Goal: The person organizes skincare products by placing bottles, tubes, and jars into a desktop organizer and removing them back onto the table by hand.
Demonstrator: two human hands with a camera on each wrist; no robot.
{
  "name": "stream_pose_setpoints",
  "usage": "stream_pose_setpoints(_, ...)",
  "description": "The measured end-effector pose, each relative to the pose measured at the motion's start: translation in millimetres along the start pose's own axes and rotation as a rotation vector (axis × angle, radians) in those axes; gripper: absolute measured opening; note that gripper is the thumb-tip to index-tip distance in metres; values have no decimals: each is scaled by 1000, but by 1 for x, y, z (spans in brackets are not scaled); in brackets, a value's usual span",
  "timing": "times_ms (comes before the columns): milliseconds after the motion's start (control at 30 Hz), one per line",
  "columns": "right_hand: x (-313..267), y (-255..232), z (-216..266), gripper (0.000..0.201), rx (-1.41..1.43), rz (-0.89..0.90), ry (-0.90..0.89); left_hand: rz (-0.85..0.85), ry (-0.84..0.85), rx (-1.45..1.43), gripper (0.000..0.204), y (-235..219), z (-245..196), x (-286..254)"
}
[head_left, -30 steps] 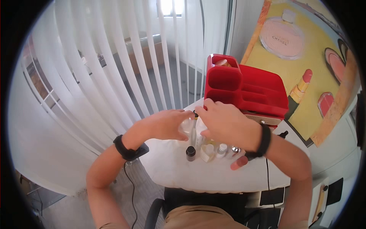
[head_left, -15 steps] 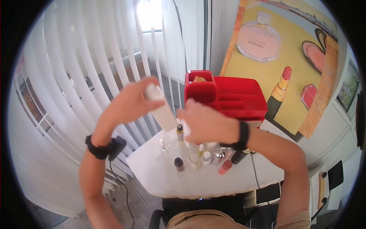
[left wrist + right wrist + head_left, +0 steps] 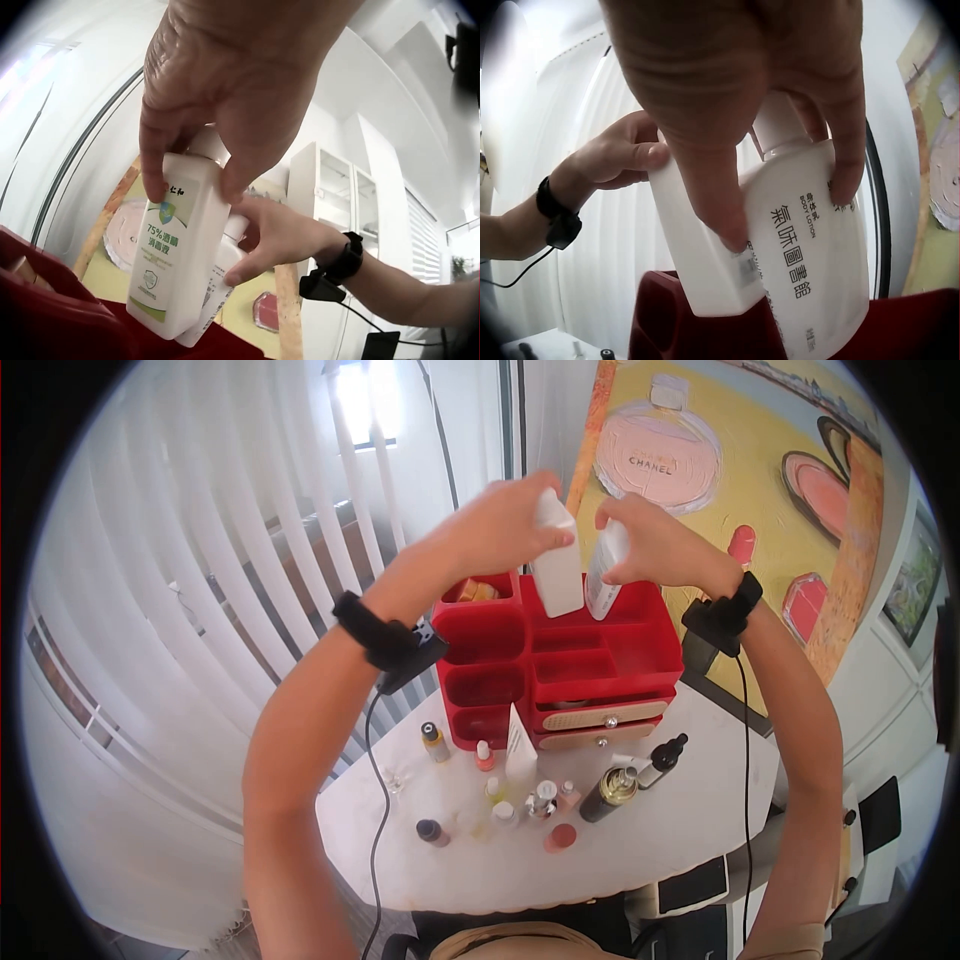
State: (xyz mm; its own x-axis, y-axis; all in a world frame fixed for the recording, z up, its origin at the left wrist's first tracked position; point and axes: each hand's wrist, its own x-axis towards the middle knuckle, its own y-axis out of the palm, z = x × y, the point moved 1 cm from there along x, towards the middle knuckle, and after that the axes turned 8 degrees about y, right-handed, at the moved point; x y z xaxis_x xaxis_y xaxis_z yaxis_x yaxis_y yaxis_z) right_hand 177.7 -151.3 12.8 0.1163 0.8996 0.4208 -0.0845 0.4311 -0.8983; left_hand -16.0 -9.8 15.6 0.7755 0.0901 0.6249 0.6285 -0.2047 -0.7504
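My left hand (image 3: 505, 530) grips a white square-sided bottle near its top; in the left wrist view this alcohol disinfectant bottle (image 3: 169, 255) shows a green and white label. Beside it, my right hand (image 3: 665, 545) holds a white body lotion bottle (image 3: 810, 255) by its shoulders, fingers on one side and thumb on the other. Both bottles hang over the back compartment of a red cosmetics organizer (image 3: 655, 645), their lower ends overlapping its walls in the head view. Some beige items sit in the organizer's back left compartment.
On the white table (image 3: 380, 870) stand a white tube (image 3: 521, 750), a black and gold bottle (image 3: 608, 795), a black dropper bottle (image 3: 663, 758), a dark-capped bottle (image 3: 432, 832) and several small bottles. Two drawers (image 3: 603, 717) front the organizer. A painting (image 3: 640, 490) leans behind; blinds hang left.
Both hands have risen from the table and moved over the red organizer, each carrying a white bottle. The left bottle came up from the left side. The head view has shifted too.
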Motion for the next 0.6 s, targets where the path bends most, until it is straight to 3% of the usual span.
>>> stream_pose_setpoints(167,21,37,-36,61,49,101,19,296,-37,10,51,42,35,6)
stream_pose_setpoints(233,31,51,-44,59,124,37,-87,253,118,157,53,65,59,3)
stream_pose_setpoints(333,37,58,-43,58,284,89,-42,329,41,85,55,64,68,10)
stream_pose_setpoints(367,37,62,-43,46,330,61,-56,297,98,120,51,66,75,12)
stream_pose_setpoints(467,46,81,-47,52,303,186,12,365,106,131,62,75,86,24)
stream_pose_setpoints(533,47,96,-48,50,324,120,-117,257,155,111,60,93,107,28)
stream_pose_setpoints(567,51,96,-52,67,365,273,-74,374,30,-42,49,93,108,26)
stream_pose_setpoints(600,53,89,-44,85,396,412,-42,380,33,-57,49,87,106,17)
